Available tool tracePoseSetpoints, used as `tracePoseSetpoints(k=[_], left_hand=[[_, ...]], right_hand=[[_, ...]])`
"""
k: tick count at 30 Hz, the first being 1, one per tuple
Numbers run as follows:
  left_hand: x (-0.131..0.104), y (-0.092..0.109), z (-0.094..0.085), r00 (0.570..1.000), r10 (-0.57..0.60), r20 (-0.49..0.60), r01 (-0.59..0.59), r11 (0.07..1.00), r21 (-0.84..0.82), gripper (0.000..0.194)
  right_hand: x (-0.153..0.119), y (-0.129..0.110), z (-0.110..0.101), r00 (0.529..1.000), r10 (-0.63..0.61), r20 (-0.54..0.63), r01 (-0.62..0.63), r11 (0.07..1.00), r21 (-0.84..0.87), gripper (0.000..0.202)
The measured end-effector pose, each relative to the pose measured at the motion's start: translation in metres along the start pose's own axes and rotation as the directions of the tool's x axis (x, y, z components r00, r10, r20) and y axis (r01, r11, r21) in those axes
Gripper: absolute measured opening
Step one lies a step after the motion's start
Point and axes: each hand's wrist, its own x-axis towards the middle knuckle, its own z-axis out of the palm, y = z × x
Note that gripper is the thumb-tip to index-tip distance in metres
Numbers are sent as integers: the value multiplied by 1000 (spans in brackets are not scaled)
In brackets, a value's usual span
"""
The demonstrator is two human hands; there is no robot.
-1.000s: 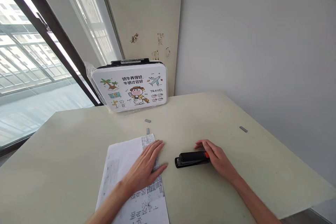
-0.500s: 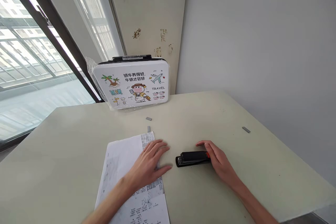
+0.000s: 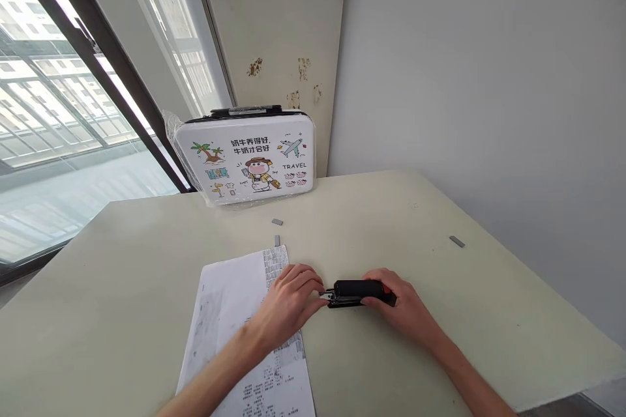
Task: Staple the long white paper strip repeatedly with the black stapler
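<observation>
A black stapler (image 3: 355,289) with a bit of red near its rear lies sideways on the table. My right hand (image 3: 398,300) grips its rear end, thumb on the near side and fingers on the far side. My left hand (image 3: 293,296) is closed in a pinch at the stapler's front end, on a small silvery metal piece (image 3: 325,296) that sticks out there. Printed white sheets of paper (image 3: 235,287) lie under my left hand and forearm; a staple-like mark shows near their upper left corner.
Two small grey strips, one a grey strip (image 3: 277,222), lie beyond the paper. Another grey strip (image 3: 456,242) is near the table's right edge. A white cartoon-printed suitcase (image 3: 249,156) in clear plastic stands at the back. A wall (image 3: 464,78) borders the right side, a window the left.
My left hand has moved right and closed from spread fingers onto the stapler's front end. My right hand has wrapped its thumb round the stapler's rear. A metal piece now shows at the front.
</observation>
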Motion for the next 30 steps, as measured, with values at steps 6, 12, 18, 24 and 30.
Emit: tracePoseSetpoints(k=[6,12,18,24,30], left_hand=[[5,-42,-28,999,9,52,-12,998,61,27],[52,-134,-45,957,-230,-176,264,944,201,29],[62,-169,-44,953,-265,-146,290,939,184,24],[42,-119,-42,950,-247,-193,265,961,75,31],[12,-19,-27,998,49,-26,-49,999,-11,21]], right_hand=[[-2,1,0,998,58,-12,-57,997,54,41],[-2,0,-1,998,66,-21,-65,997,41,38],[-1,2,0,997,60,-48,-59,998,12,41],[-1,1,0,996,49,-75,-51,999,-16,38],[-1,0,0,996,69,-64,-71,997,-42,37]])
